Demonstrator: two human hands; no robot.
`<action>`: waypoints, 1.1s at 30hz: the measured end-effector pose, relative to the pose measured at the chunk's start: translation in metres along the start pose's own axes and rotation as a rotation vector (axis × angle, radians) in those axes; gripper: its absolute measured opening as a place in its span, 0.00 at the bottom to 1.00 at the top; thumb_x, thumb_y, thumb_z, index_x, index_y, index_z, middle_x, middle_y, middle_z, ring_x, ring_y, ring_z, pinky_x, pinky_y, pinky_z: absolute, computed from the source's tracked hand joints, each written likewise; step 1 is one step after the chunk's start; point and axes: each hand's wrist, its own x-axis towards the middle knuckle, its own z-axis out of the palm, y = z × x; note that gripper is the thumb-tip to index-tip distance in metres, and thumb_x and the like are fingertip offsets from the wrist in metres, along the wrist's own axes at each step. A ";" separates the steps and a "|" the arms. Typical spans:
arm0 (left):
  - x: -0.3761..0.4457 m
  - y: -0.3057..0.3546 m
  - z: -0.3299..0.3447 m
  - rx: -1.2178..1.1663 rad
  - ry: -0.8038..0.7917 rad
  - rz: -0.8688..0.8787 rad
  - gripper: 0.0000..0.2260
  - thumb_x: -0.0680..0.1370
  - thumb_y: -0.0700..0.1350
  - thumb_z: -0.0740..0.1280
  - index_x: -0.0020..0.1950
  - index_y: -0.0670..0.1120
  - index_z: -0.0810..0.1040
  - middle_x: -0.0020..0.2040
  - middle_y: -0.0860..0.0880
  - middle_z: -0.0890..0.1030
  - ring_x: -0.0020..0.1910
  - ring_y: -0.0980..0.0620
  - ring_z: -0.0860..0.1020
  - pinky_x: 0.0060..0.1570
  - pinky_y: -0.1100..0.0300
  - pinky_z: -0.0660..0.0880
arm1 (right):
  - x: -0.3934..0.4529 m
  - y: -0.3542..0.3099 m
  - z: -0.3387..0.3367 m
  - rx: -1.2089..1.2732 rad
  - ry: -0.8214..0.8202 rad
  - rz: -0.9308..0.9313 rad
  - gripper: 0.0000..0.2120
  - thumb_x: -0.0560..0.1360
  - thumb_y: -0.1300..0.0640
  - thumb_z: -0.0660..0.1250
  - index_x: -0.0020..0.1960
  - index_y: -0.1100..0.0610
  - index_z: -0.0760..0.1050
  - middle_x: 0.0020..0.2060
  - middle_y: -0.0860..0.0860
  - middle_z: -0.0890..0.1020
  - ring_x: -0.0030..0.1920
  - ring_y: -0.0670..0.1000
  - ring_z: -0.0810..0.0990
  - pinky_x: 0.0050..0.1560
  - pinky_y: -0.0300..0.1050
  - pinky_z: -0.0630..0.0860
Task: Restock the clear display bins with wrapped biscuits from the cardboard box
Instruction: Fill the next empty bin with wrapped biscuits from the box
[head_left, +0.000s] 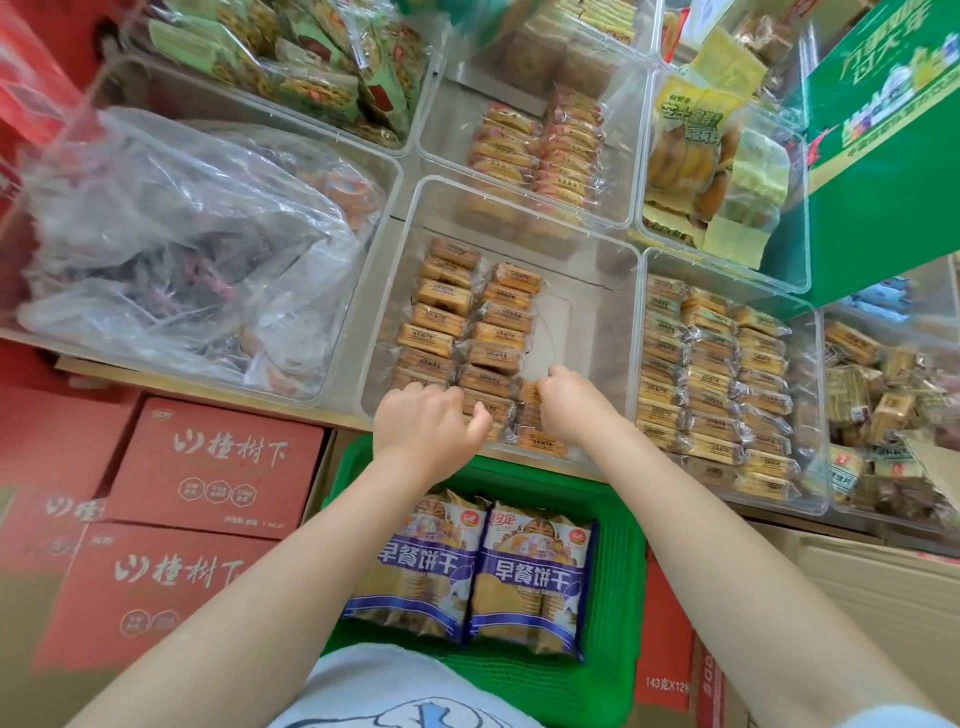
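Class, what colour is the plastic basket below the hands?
Green, seen in the head view: the slatted plastic basket holding two biscuit packs.

bin (618, 260): clear hard plastic, glossy, smooth walls with glare
biscuits (447, 322): clear shiny film wrap, crinkled at the ends, over matt tan biscuit
bag (171, 234): thin clear plastic, creased and wrinkled, bright sheen, in the bin at the shelf's left edge
red boxes (208, 457): matt cardboard, smooth printed faces
basket (618, 597): green plastic, ribbed lattice, dull gloss
packs (478, 571): glossy printed film, lying in the basket
green carton (883, 156): printed card, slight sheen
shirt (395, 691): soft matt cloth
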 end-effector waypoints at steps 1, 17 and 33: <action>0.000 -0.001 0.000 -0.003 0.006 0.004 0.21 0.81 0.59 0.50 0.42 0.48 0.75 0.38 0.51 0.77 0.38 0.50 0.74 0.35 0.56 0.65 | -0.002 0.001 0.000 0.059 -0.006 -0.003 0.23 0.79 0.67 0.58 0.74 0.57 0.68 0.65 0.57 0.73 0.55 0.55 0.78 0.52 0.44 0.77; -0.103 0.157 -0.045 -0.804 0.086 0.188 0.08 0.82 0.46 0.64 0.52 0.47 0.82 0.39 0.51 0.82 0.39 0.47 0.81 0.41 0.42 0.80 | -0.224 0.136 0.035 0.432 1.070 -0.046 0.10 0.78 0.59 0.62 0.51 0.56 0.82 0.39 0.50 0.85 0.36 0.51 0.82 0.33 0.46 0.78; -0.210 0.479 0.082 -1.032 -0.129 0.013 0.38 0.70 0.48 0.68 0.76 0.69 0.60 0.74 0.60 0.69 0.71 0.53 0.71 0.68 0.44 0.73 | -0.301 0.423 0.202 0.401 0.360 0.063 0.12 0.82 0.56 0.60 0.60 0.53 0.79 0.53 0.54 0.83 0.49 0.56 0.80 0.45 0.50 0.79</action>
